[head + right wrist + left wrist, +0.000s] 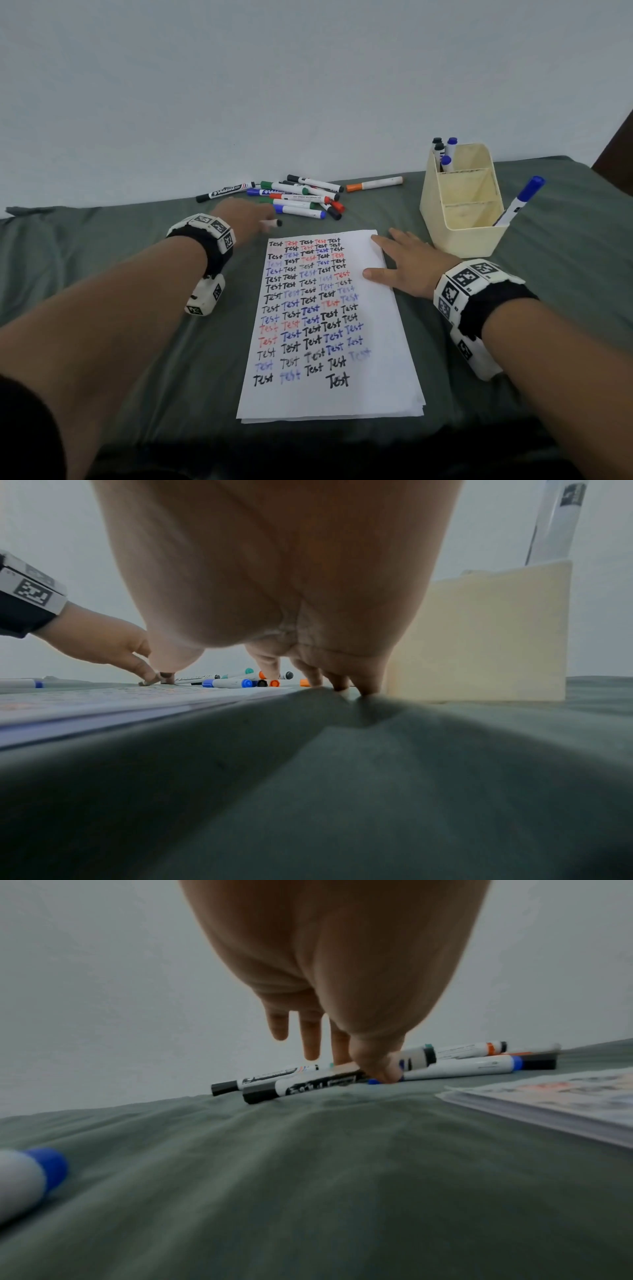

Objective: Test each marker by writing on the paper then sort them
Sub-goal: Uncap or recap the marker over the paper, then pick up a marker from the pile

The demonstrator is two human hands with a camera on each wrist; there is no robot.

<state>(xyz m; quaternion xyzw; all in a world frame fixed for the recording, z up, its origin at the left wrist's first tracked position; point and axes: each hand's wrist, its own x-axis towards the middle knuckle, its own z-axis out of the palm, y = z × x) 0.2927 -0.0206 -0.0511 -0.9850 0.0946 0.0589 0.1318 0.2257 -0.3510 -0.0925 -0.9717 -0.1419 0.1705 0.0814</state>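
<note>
A white paper [329, 325] covered in rows of "Test" lies on the grey-green cloth. Beyond it is a pile of capped markers [298, 197]. My left hand [265, 221] reaches to the pile's near edge. In the left wrist view its thumb and index finger [342, 1066] pinch a black-capped marker [308, 1087] that lies on the cloth. My right hand [407, 260] rests flat, fingers spread, on the paper's upper right edge and the cloth. A cream organizer [462, 240] holds several markers [445, 154] in its back compartment and one blue marker [520, 202] in the front.
An orange-capped marker [373, 184] lies apart, right of the pile. A lone blue-capped marker [31, 1177] lies on the cloth near my left wrist. A white wall stands right behind the pile. The cloth's front edge drops off near my body.
</note>
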